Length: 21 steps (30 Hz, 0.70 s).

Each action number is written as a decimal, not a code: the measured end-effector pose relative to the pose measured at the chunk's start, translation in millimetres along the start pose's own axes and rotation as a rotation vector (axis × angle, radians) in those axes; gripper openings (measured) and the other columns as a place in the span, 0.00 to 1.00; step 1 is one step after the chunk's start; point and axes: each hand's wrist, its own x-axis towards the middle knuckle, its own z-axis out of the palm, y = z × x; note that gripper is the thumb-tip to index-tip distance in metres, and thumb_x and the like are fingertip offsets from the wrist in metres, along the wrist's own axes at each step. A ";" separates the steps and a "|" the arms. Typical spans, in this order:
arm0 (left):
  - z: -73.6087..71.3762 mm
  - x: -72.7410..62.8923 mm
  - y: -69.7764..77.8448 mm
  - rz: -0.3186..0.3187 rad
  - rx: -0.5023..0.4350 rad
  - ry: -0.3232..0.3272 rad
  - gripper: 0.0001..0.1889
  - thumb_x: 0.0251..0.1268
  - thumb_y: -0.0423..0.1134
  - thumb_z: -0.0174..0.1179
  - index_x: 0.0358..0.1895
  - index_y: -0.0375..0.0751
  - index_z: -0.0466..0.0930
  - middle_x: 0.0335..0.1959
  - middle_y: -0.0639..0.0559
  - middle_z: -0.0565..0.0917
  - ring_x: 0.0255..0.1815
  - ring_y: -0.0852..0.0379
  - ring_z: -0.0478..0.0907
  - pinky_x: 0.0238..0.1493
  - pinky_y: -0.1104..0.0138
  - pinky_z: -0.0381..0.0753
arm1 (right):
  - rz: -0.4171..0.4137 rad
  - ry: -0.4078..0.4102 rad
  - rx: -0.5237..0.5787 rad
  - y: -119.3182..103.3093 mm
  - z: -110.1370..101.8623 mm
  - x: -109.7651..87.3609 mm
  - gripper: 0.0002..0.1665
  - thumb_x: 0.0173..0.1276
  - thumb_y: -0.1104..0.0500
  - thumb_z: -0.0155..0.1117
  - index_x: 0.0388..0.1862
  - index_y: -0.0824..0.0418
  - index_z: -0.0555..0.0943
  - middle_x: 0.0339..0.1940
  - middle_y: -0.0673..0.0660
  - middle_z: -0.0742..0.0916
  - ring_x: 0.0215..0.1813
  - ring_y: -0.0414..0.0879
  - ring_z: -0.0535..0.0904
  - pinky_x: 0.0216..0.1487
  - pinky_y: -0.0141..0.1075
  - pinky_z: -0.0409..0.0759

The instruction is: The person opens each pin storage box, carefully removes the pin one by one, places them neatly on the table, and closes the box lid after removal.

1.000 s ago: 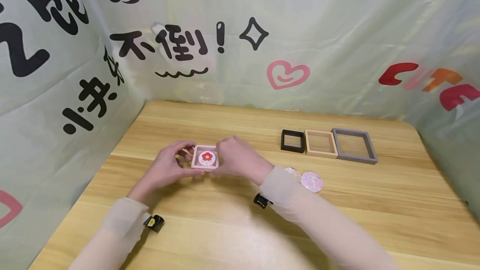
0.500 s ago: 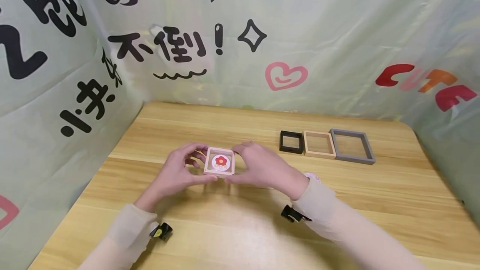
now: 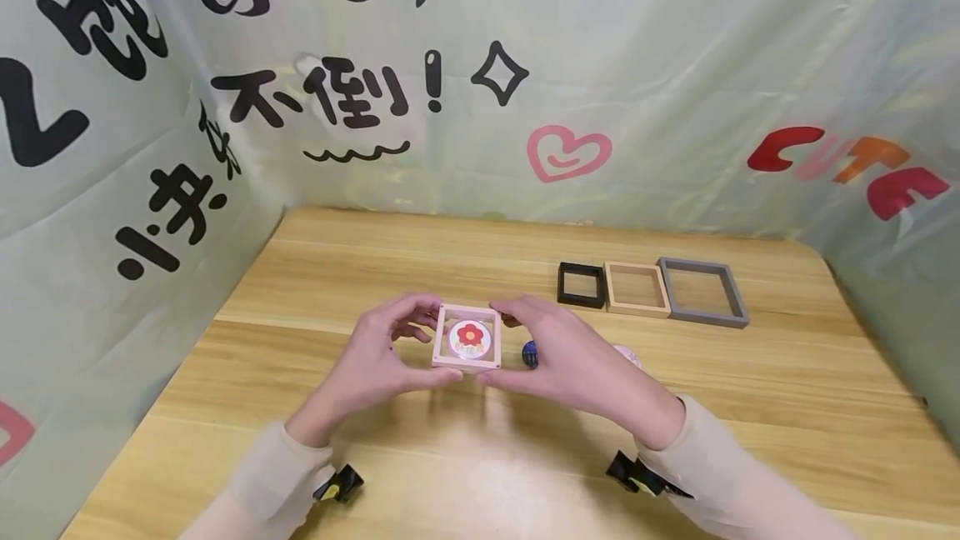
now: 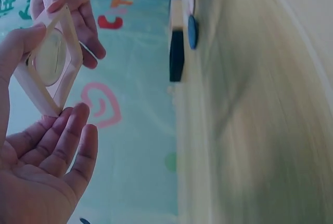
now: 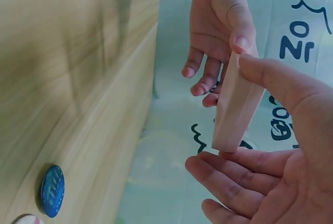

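Both hands hold up a small pink square display frame (image 3: 467, 363) above the table. Behind its clear film sits a round badge (image 3: 470, 339) with a red flower. My left hand (image 3: 378, 358) pinches the frame's left side, thumb at the near edge and fingertips at the far edge. On the opposite side my right hand (image 3: 577, 361) pinches it the same way. Seen edge-on in the right wrist view, the frame (image 5: 237, 107) is tilted, with thumbs at one end and fingertips at the other. The left wrist view shows the badge's plain back (image 4: 50, 57).
A dark blue round badge (image 3: 530, 354) lies on the table (image 3: 465, 473) by the right hand; a pink badge (image 3: 628, 355) is partly hidden behind that hand. Farther back, black (image 3: 581, 301), beige (image 3: 637, 309) and grey (image 3: 708, 320) square frames lie in a row. A printed cloth (image 3: 660, 65) hangs behind.
Both hands have carried the pink frame to the right and nearer to me. The blue badge has come into view beside the right hand; the row of frames stays put.
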 end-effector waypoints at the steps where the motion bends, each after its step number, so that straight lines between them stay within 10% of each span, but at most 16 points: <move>1: 1.4 0.1 2.1 0.004 -0.002 -0.001 0.38 0.43 0.41 0.89 0.62 0.45 0.82 0.54 0.54 0.89 0.48 0.57 0.86 0.55 0.59 0.91 | -0.003 0.009 0.008 0.7 -0.5 -2.9 0.51 0.63 0.36 0.81 0.77 0.61 0.75 0.67 0.57 0.87 0.65 0.51 0.86 0.62 0.49 0.87; 21: 29.3 3.2 27.8 0.131 -0.039 -0.005 0.37 0.43 0.39 0.89 0.61 0.43 0.82 0.54 0.47 0.89 0.50 0.58 0.85 0.52 0.60 0.92 | -0.088 0.179 0.096 11.2 2.5 -33.4 0.46 0.60 0.39 0.84 0.75 0.52 0.78 0.62 0.44 0.87 0.57 0.40 0.85 0.54 0.45 0.89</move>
